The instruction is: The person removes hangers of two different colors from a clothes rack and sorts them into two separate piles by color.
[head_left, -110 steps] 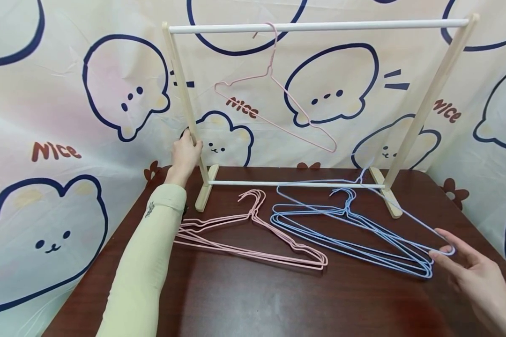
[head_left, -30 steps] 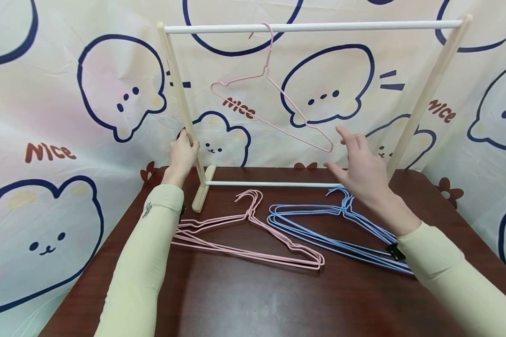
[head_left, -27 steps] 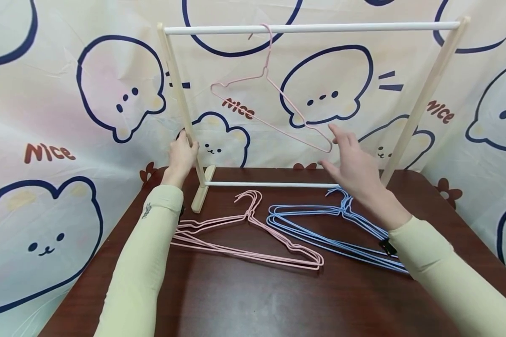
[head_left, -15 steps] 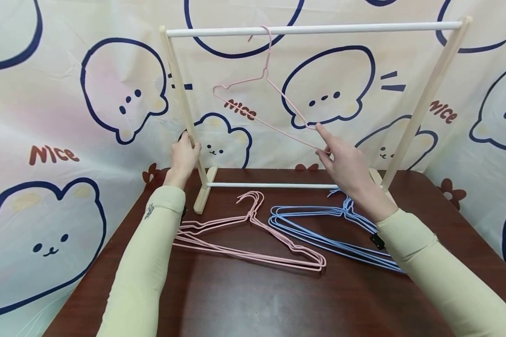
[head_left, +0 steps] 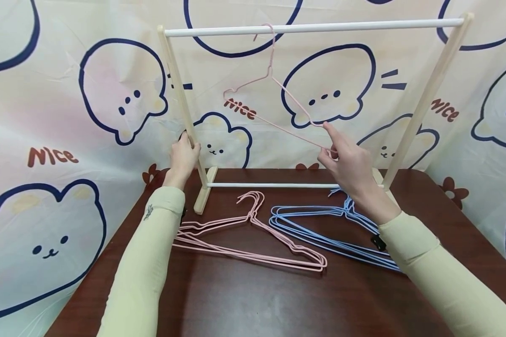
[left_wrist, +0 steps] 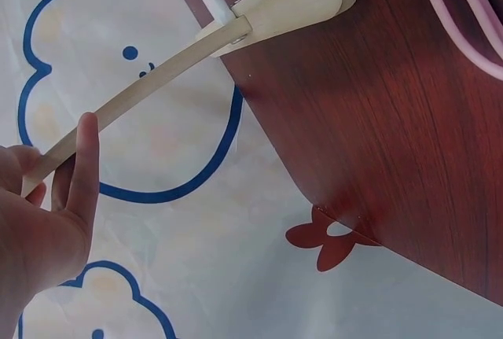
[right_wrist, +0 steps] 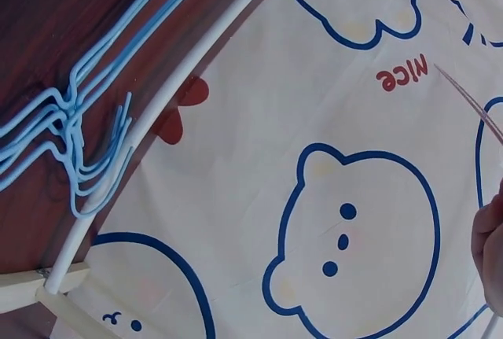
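Note:
My left hand (head_left: 184,157) grips the left wooden post (head_left: 178,93) of a small garment rack; in the left wrist view the fingers (left_wrist: 84,166) lie around that post. A pink wire clothes hanger (head_left: 271,54) hangs by its hook from the rack's white top rod (head_left: 341,27), left of the middle. At its lower right corner my right hand (head_left: 354,166) pinches it between thumb and fingers, index finger along the upper edge. The right wrist view catches only part of the right hand (right_wrist: 489,252) and a bit of the pink hanger (right_wrist: 471,103).
Several pink hangers (head_left: 251,215) lie stacked on the dark wooden table (head_left: 244,304). To their right lies a stack of blue hangers (head_left: 345,210), partly covered by my right forearm. A white lower bar (head_left: 274,185) joins the rack's feet. Patterned cloth (head_left: 126,121) stands behind.
Earlier my right hand held a blue hanger over the blue stack. It let go, reached up left and took the hanging pink hanger's corner, which has since shifted slightly right. The left hand stays put.

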Motion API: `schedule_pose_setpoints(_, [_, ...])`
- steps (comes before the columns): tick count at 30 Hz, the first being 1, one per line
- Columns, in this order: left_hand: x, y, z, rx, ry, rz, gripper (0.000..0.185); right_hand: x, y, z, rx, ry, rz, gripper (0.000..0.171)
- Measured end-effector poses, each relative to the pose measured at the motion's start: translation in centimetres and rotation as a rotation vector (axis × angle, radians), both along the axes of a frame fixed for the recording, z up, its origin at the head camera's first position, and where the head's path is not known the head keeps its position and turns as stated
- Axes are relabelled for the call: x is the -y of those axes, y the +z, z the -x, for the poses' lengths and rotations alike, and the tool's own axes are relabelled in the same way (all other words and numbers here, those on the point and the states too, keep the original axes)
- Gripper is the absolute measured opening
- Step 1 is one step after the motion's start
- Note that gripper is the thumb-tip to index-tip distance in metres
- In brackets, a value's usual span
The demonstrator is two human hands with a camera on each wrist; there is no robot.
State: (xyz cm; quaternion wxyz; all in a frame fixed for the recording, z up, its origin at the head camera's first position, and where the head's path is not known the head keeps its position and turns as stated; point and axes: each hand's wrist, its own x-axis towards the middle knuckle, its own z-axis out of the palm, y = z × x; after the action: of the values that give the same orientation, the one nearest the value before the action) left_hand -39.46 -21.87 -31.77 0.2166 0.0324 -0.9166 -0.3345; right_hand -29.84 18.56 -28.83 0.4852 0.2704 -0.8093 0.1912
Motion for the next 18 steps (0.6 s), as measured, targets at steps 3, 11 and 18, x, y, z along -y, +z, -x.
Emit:
schedule_pose_setpoints(3, [-0.1,-0.1,0.0,-0.004,0.001,0.008,0.032,-0.1,-0.1,-0.3,0.005,0.015,0.041,0.051])
schedule_pose_setpoints(11, [0.2,-0.3,0.0,0.033,-0.020,-0.019,0.032,-0.3,-0.2,-1.8,0.041,0.077,0.160,0.053])
schedule_pose_setpoints(18, [1.1,-0.1,0.2,0.051,-0.101,-0.103,0.043,-0.9,-0.7,-3.2,0.049,0.100,0.267,0.054])
